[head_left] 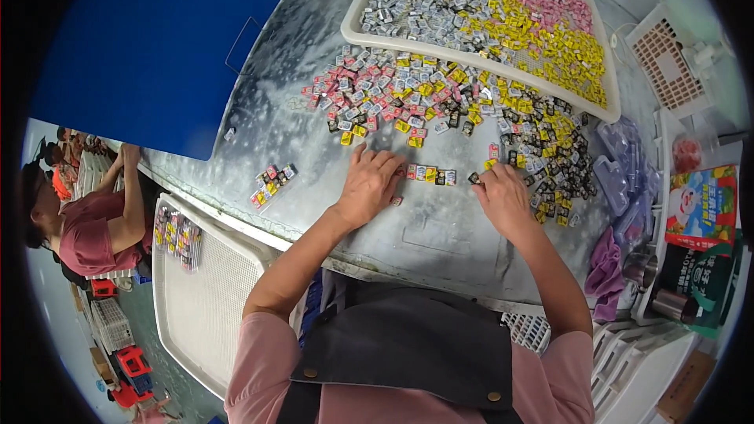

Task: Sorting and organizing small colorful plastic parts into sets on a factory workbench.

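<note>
The small wrapped packets (pixel 430 175) look like glossy plastic, the tabletop (pixel 440 247) smooth and shiny, the heaped tray (pixel 471 60) matt plastic, the apron (pixel 400 345) dull fabric, the purple rag (pixel 605 271) crumpled cloth.

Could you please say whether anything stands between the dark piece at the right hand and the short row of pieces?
Nothing visible does; grey tabletop shows between the dark piece at the right hand and the row.

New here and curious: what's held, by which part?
Right hand seems to touch a dark piece at its right end; gripping unclear. Left hand: can't tell.
</note>
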`<state>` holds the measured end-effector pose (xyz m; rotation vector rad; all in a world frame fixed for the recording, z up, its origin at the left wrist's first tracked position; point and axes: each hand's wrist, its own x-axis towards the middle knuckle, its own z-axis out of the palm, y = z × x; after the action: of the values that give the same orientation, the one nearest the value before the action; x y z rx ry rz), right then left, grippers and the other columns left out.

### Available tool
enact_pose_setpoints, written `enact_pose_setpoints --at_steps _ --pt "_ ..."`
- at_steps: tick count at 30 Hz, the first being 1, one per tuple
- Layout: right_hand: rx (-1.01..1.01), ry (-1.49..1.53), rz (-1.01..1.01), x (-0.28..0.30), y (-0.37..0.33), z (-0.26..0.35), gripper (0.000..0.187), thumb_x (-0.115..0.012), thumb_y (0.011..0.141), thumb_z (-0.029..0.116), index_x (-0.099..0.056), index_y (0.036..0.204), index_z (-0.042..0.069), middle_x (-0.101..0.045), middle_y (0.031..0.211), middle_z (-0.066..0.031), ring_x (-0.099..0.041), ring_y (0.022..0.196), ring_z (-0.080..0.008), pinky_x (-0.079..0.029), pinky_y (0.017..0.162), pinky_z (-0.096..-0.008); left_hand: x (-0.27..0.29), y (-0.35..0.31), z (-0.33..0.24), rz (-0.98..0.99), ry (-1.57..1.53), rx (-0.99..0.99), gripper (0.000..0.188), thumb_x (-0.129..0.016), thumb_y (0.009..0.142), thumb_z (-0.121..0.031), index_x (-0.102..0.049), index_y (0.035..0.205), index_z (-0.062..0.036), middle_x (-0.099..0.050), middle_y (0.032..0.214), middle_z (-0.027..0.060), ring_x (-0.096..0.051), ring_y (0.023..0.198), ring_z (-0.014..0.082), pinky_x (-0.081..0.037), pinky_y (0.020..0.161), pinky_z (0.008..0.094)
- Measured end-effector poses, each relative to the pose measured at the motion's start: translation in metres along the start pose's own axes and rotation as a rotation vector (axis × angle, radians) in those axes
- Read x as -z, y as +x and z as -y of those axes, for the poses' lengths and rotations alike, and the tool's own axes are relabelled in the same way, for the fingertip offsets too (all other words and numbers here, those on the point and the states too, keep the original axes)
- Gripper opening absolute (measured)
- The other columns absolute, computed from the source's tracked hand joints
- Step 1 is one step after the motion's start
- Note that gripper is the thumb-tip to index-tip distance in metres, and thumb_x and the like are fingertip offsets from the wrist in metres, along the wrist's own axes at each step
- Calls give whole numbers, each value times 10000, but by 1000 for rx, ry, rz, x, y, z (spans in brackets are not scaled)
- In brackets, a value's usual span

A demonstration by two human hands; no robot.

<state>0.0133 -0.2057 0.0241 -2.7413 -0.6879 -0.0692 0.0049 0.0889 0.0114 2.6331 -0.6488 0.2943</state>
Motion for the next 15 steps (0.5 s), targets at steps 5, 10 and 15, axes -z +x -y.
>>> enact_pose_setpoints --at_steps 5,10,15 --pt "-40 29 16 0 6 9 218 -766 846 201 -647 838 18 -612 878 -149 -620 854 -356 -500 734 -456 -4 0 1 14 -9 6 356 -713 841 -111 -661 1191 -72 -628 1096 88 -587 1056 299 -340 1105 535" --pt "-59 203 -14 5 6 13 297 -765 851 147 -626 1073 9 -570 1023 -170 -642 874 -355 -503 754 -471 6 4 -3 29 -66 6 365 -736 840 -123 -658 1185 -36 -613 1055 121 -582 1034 304 -353 1061 502" --pt "-68 330 182 -1 17 15 367 -740 861 93 -594 1188 14 -540 1111 -160 -641 925 -377 -520 790 -471 0 8 -1 111 -114 -1 360 -751 838 -127 -668 1167 -8 -610 1035 139 -584 1002 303 -384 963 459"
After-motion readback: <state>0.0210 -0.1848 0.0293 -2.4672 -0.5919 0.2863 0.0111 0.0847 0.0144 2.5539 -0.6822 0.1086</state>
